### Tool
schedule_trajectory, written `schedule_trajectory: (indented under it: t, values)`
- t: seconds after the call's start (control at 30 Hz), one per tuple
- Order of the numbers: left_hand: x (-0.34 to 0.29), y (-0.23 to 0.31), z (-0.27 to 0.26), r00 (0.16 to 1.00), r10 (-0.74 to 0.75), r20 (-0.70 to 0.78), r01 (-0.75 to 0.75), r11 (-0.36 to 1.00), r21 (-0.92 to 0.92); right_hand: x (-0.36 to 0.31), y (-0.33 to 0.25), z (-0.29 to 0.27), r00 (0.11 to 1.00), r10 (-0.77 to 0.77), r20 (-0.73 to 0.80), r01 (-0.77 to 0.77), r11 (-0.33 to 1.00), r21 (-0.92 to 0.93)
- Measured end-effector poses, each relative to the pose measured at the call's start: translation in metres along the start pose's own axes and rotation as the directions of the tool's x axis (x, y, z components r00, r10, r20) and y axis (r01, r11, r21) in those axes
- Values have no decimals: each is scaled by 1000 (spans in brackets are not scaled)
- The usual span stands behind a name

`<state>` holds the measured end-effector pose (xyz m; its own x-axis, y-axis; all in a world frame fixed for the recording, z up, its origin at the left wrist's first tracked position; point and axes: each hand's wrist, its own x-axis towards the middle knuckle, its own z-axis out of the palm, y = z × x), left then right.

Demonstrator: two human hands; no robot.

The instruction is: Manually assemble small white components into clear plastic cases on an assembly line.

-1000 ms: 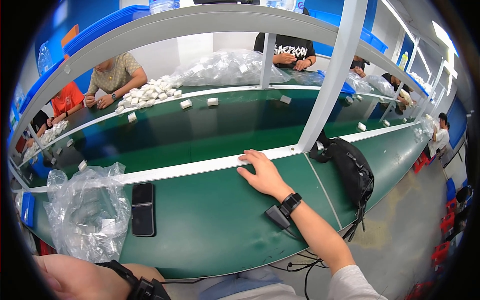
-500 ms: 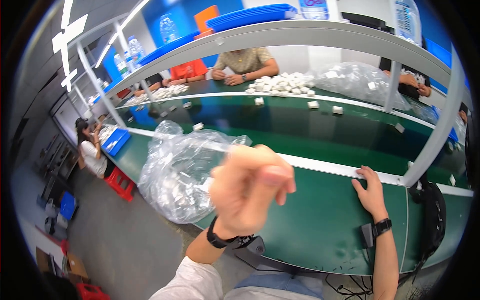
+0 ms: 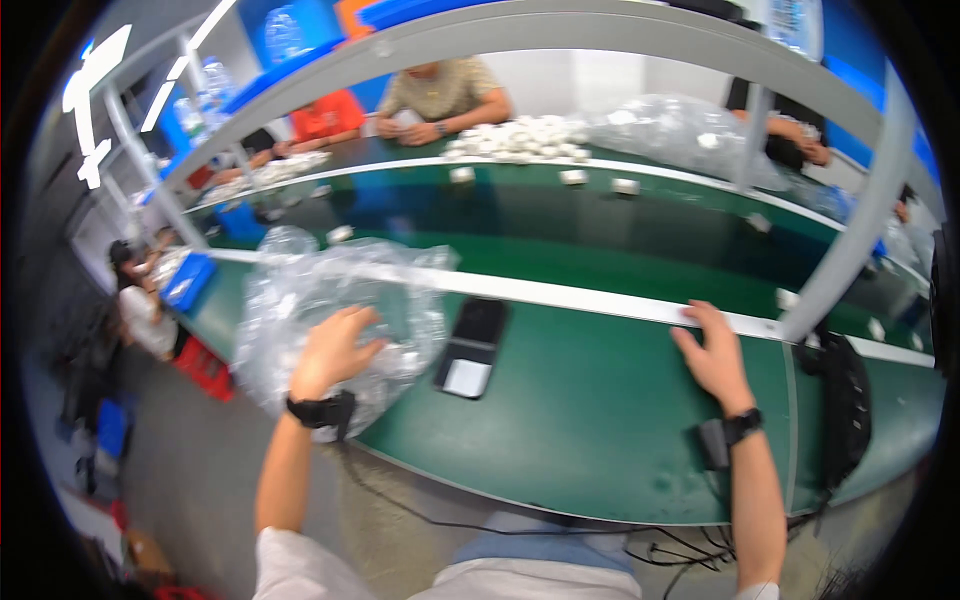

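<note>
One head view reaches me: my left hand (image 3: 335,352) is over the clear plastic bag (image 3: 285,305) on the left of the green desk (image 3: 590,400), thumb apart; I cannot tell whether it grips any film. My right hand (image 3: 717,358) is spread wide, fingertips at the white rail (image 3: 600,300). A smartphone (image 3: 474,345) lies beside the bag.

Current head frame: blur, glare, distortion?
Head view: softness, likely motion blur, smears the left hand and crumpled clear plastic bag; head view: white ceiling lights blow out, and a bright patch, perhaps reflection, sits on the black rectangular phone; head view: the grey metal shelf beam bows, fisheye-style.
</note>
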<state>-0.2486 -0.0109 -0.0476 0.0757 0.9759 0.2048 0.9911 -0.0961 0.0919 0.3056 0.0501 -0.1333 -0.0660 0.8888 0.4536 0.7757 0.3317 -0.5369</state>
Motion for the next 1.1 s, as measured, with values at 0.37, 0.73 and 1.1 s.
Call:
schedule_trajectory:
  t: [0.37,0.73,1.1]
  values:
    - [-9,-9,7,994,-17,-105,13,999,-37,50,5,-15,983,-98,-156,25,909,-416]
    - [-26,186,-18,917,398,12,-259,619,-742,93,93,-59,944,330,-17,-190,499,-845]
    - [32,252,60,821,569,41,-333,537,-775,92,67,-51,957,289,-22,-241,751,-614]
